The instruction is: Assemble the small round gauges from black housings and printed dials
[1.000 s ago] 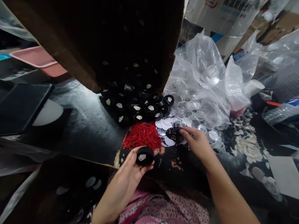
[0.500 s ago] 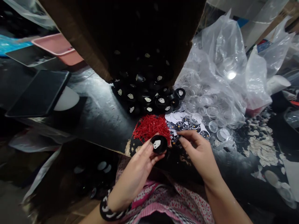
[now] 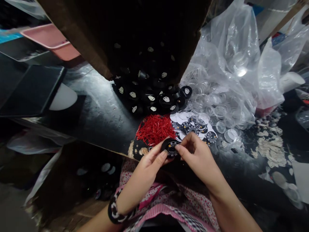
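My left hand [image 3: 152,160] is closed round a round black housing [image 3: 164,145], its thumb on the near rim. A black dial disc [image 3: 172,149] with white markings lies over the housing's face. The fingertips of my right hand [image 3: 193,151] pinch the right edge of that disc. Just beyond my hands are a heap of thin red pointers [image 3: 156,129] and a pile of printed dial discs [image 3: 190,127], some showing white backs. More black housings [image 3: 152,100] with pale plates inside spill from a dark cardboard box [image 3: 102,54].
Clear round covers [image 3: 220,111] and plastic bags [image 3: 234,64] lie to the right, with pale small plates [image 3: 271,146] beyond. A dark tablet-like slab [image 3: 31,88] and a pink tray [image 3: 58,43] are on the left. Below the table edge, an open box [image 3: 72,199] holds dark round pieces.
My right hand has moved left, bringing the dial disc onto the black housing in my left hand. The disc now covers the pale plate inside. The view has shifted slightly.
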The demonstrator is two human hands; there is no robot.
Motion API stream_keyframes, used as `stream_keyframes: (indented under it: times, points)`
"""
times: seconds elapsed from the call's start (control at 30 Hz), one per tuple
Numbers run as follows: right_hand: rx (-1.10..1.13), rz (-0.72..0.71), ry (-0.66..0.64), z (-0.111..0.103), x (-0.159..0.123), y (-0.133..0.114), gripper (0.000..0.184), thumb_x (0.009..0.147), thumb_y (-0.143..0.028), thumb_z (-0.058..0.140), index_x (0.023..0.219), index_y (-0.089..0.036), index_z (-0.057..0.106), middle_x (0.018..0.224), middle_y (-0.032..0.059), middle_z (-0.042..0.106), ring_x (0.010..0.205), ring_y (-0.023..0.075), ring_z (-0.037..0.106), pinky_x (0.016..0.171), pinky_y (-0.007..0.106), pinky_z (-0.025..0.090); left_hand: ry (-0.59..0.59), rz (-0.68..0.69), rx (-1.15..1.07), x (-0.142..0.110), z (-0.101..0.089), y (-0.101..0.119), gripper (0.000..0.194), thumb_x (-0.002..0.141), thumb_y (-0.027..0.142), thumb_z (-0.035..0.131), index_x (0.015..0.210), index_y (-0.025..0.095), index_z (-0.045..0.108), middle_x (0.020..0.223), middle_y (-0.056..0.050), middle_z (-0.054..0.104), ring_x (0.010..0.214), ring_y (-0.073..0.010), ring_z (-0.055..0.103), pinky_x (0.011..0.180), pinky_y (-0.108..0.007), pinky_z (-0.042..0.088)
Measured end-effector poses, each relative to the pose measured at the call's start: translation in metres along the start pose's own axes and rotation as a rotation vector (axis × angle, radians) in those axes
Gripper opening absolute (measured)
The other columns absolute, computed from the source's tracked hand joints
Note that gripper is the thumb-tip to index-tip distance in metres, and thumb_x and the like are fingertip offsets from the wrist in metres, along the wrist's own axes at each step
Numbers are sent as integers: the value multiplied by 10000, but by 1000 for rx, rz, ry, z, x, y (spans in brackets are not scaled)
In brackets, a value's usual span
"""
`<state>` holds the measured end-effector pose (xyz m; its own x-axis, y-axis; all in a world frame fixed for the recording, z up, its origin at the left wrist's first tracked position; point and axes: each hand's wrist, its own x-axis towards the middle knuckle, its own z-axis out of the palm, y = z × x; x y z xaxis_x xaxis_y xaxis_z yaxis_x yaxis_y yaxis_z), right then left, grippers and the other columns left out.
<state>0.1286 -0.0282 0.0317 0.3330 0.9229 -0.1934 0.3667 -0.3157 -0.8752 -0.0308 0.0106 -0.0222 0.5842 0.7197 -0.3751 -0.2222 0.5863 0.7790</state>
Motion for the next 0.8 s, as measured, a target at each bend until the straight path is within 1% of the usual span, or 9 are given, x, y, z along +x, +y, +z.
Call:
stream_keyframes:
  times: [0.1, 0.23, 0.3, 0.37, 0.47, 0.57, 0.67, 0.73, 0.8]
  points:
    - [-24, 11, -9, 0, 0, 0, 151, 851, -290, 611, 775, -217, 504, 693, -27, 582, 613, 136, 546, 553, 252, 419, -6, 10, 66, 0, 0, 2, 393, 875, 390, 639, 1260, 307, 637, 1324, -22, 645, 1209, -255, 600, 1026, -398, 504]
    - [-63, -9, 2, 3, -5, 4, 183, 816, -291, 655, 775, -218, 492, 699, -37, 552, 620, 129, 516, 549, 241, 395, -13, 44, 205, -1, 1, 2, 392, 828, 350, 686, 1213, 286, 650, 1250, -24, 685, 1177, -239, 622, 1054, -379, 472]
    - [-31, -10, 0, 5, -12, 8, 162, 815, -279, 649, 834, -219, 500, 728, -35, 549, 628, 128, 514, 554, 241, 402, -8, 62, 289, -3, 1, -1, 348, 832, 314, 665, 1178, 280, 658, 1228, -26, 692, 1163, -234, 628, 1051, -374, 470]
    - [13, -23, -27, 8, -22, 12, 125, 840, -245, 601, 927, -217, 515, 785, -22, 567, 668, 134, 542, 593, 248, 436, -7, 77, 386, -6, 0, -5, 327, 842, 273, 628, 1167, 281, 657, 1224, -26, 689, 1163, -229, 625, 1043, -365, 471]
    - [-9, -63, -66, 9, -37, 16, 169, 864, -188, 538, 1029, -221, 537, 878, 4, 612, 768, 152, 596, 685, 271, 477, -34, 69, 460, -11, -3, -10, 339, 834, 245, 615, 1166, 295, 655, 1187, -19, 701, 1141, -226, 633, 1001, -349, 495]
    - [-86, -110, -82, 6, -42, 14, 201, 876, -165, 523, 1064, -223, 560, 939, 19, 657, 804, 161, 622, 736, 290, 482, -43, 43, 427, -16, -9, -9, 320, 814, 245, 639, 1128, 294, 674, 1127, -16, 722, 1089, -226, 656, 966, -338, 518]
    - [-126, -174, -132, 1, -32, 11, 193, 905, -204, 550, 1090, -234, 595, 978, 11, 694, 839, 164, 643, 770, 294, 481, 23, 5, 331, -18, -17, -7, 302, 801, 261, 683, 1102, 284, 685, 1112, -16, 725, 1056, -213, 667, 961, -324, 524]
    - [-307, -202, -87, -1, -19, 9, 135, 920, -219, 550, 1022, -221, 639, 957, 26, 704, 881, 195, 641, 803, 330, 462, 98, -6, 200, -17, -20, -5, 307, 809, 287, 701, 1114, 284, 673, 1118, -12, 721, 1052, -202, 669, 946, -311, 535]
    - [-610, -199, -9, 1, -4, 9, 126, 925, -221, 534, 909, -190, 655, 910, 63, 698, 891, 245, 627, 817, 388, 426, 155, -3, 32, -15, -19, -3, 284, 820, 298, 704, 1101, 277, 666, 1106, -8, 724, 1054, -193, 669, 939, -307, 542]
